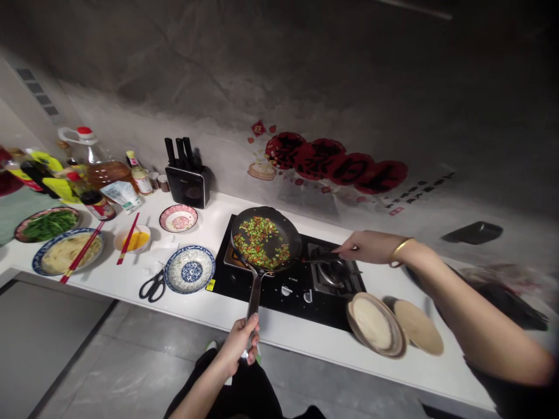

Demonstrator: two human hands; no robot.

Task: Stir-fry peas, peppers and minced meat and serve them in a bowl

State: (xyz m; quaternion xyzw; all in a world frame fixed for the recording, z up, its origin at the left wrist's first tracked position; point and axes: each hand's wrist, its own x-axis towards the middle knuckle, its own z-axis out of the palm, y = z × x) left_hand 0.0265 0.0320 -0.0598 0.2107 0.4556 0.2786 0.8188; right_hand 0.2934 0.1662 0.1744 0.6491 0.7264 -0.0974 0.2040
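Observation:
My left hand (240,340) is wrapped round the long metal handle of a black frying pan (293,235). The pan sits over the left burner of a black gas hob (279,285). Chopped green and orange-red vegetables (261,238) are spread over its left and lower part. To the right of the pan, my right hand (371,247) is closed on the end of a thin dark utensil (321,256), held over the right burner. It points left at the pan's rim; its working end is hard to make out against the hob.
Left of the hob are a blue-and-white plate (191,269), black scissors (152,286), an egg bowl (133,237), a noodle bowl (67,256), greens (50,224) and a knife block (188,185). On the right, a round pot (376,326) stands near the counter's front edge beside its lid (419,327).

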